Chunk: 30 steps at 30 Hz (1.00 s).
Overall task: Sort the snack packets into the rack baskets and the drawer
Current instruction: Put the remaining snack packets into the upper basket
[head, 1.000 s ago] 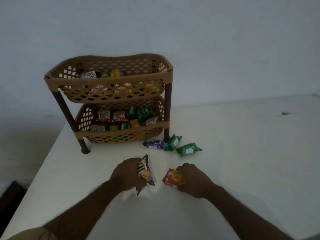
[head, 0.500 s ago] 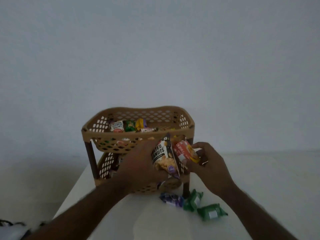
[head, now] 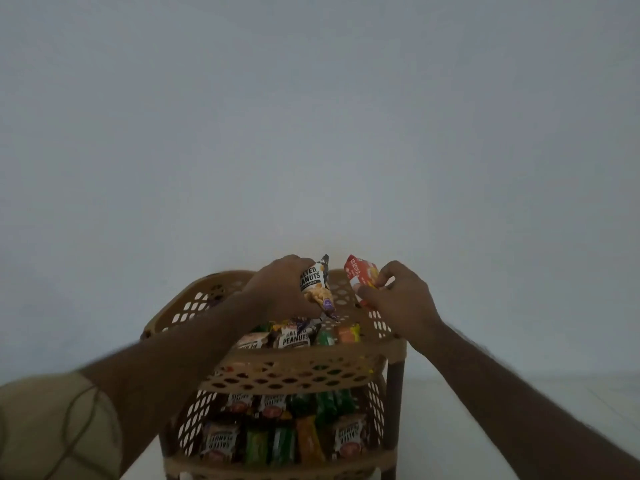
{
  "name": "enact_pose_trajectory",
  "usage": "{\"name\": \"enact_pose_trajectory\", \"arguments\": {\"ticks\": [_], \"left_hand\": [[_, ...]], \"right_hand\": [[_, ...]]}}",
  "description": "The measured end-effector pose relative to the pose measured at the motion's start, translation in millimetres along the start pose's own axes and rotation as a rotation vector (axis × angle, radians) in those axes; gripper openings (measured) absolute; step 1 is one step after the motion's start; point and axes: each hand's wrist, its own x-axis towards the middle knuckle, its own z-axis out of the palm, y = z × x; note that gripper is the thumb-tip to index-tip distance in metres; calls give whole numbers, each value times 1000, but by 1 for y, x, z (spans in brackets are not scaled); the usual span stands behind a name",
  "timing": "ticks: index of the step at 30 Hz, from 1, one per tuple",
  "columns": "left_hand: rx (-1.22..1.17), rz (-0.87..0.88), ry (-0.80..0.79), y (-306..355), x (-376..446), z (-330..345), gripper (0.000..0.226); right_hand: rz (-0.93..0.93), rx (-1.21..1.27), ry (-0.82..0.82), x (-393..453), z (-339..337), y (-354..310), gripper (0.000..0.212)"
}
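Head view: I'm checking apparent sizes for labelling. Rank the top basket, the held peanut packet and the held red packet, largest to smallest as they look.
1. Top basket, by far the largest.
2. Peanut packet in the left hand.
3. Red packet in the right hand.

Fingers hide part of both packets, so their order is unsure.

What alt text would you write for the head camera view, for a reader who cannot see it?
Two bare hands hold snack packets over the top basket of a brown two-tier plastic rack: the left hand grips a salted peanuts packet, the right hand a red packet. Both baskets already contain packets, and a plain pale wall fills the upper view.
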Motion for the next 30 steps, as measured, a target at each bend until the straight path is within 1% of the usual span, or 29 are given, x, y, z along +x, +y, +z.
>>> {"name": "enact_pose_trajectory", "arguments": {"ticks": [3, 5, 8, 11, 12, 14, 16, 19, 21, 25, 28, 30], "left_hand": [[37, -39, -61, -15, 35, 15, 85], [37, -63, -96, -25, 54, 30, 81], [20, -81, -149, -41, 73, 57, 74], [0, -78, -204, -57, 81, 83, 77], [26, -54, -245, -63, 82, 92, 77], [99, -45, -394, -73, 82, 105, 83], [198, -112, -543, -78, 82, 112, 90], [279, -154, -645, -75, 79, 112, 93], [279, -149, -671, -69, 78, 111, 93], [251, -179, -659, -65, 76, 109, 91], [205, -193, -620, -63, 73, 104, 91], [217, -163, -542, -58, 68, 97, 93]], "right_hand": [[40, -113, -24, 31, 21, 3, 35], [51, -226, -77, 52, 37, 6, 35], [40, -419, -199, 76, 60, 13, 45], [-3, -634, -389, 92, 82, 24, 39], [-36, -713, -462, 95, 88, 27, 37], [-62, -853, -555, 100, 98, 33, 35], [-55, -946, -600, 105, 105, 38, 34], [-126, -1036, -639, 108, 113, 43, 28], [-165, -1096, -653, 106, 114, 42, 27], [-132, -1139, -686, 101, 109, 39, 30], [-146, -1076, -671, 98, 100, 33, 26], [-169, -1001, -628, 96, 91, 27, 21]]}}
